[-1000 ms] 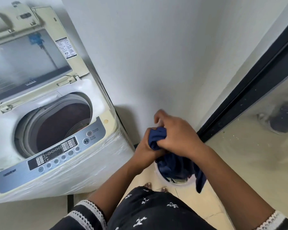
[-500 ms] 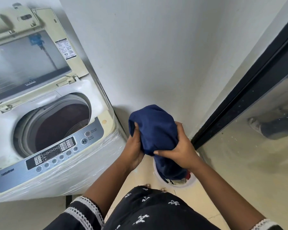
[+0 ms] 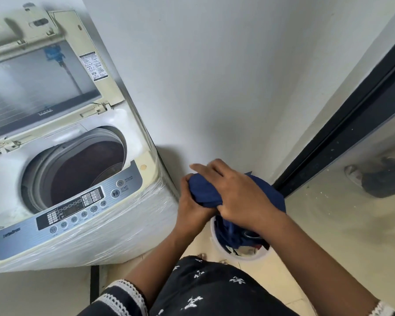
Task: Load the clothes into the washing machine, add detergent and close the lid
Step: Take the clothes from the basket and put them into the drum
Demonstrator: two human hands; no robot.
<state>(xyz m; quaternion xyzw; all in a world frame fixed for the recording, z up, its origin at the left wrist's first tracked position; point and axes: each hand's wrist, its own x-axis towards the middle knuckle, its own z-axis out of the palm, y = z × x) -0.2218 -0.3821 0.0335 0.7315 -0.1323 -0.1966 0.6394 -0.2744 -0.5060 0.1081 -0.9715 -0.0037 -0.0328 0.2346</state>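
A top-loading washing machine (image 3: 82, 226) stands at the left with its lid (image 3: 43, 87) raised and its drum (image 3: 82, 174) open and dark inside. To its right, both hands bunch a navy blue garment (image 3: 205, 190) above a white laundry bucket (image 3: 242, 255) on the floor. My left hand (image 3: 189, 201) grips the cloth from below and the left. My right hand (image 3: 235, 192) lies over the top of it, fingers curled around the fabric. More dark clothes hang down into the bucket.
A white wall (image 3: 214, 76) runs behind the machine and bucket. A dark-framed glass door (image 3: 340, 137) stands at the right, reflecting a person's foot. The control panel (image 3: 73, 208) faces me. Beige floor tiles (image 3: 281, 277) lie below.
The blue garment was lifted high half a second ago. Now it sits lower and more bunched, with my right hand moved over its top.
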